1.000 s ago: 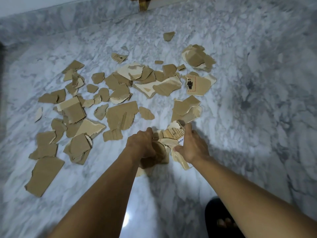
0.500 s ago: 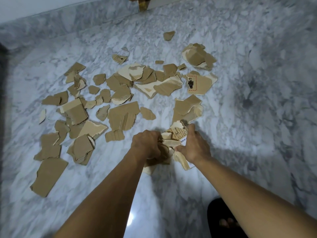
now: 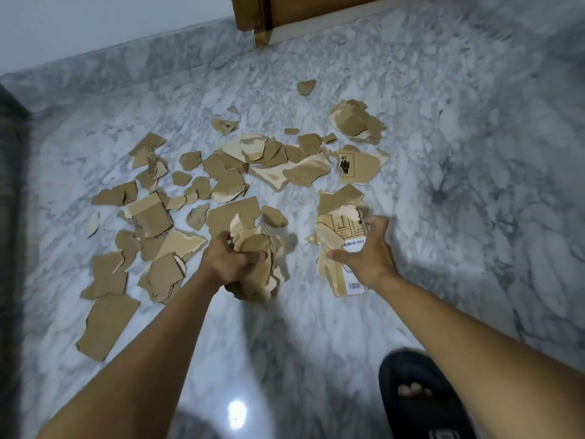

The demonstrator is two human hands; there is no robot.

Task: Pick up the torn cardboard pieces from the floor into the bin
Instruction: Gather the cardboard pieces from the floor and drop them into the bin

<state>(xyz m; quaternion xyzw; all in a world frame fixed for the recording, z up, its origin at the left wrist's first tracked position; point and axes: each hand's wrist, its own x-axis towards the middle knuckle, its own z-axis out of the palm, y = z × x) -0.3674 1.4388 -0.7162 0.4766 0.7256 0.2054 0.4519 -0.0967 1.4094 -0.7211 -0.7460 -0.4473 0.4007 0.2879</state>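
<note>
Several torn brown cardboard pieces (image 3: pixel 228 172) lie scattered over the marble floor (image 3: pixel 474 185). My left hand (image 3: pixel 231 264) is closed around a thick bunch of cardboard pieces (image 3: pixel 256 251), held just above the floor. My right hand (image 3: pixel 367 251) hovers with fingers spread over a stack of pieces bearing a white barcode label (image 3: pixel 345 270), touching its top. A large flat piece (image 3: pixel 107 324) rests at the near left. No bin is in view.
A wooden door frame (image 3: pixel 253 14) stands at the far wall. A white wall and marble skirting (image 3: pixel 95 64) run along the back left. My foot in a black slipper (image 3: pixel 414 397) is at the bottom right.
My hands have separated. The left carried its bunch of pieces to the left; the right stayed over the labelled stack with fingers opened wider. The camera tilted up, showing the door frame.
</note>
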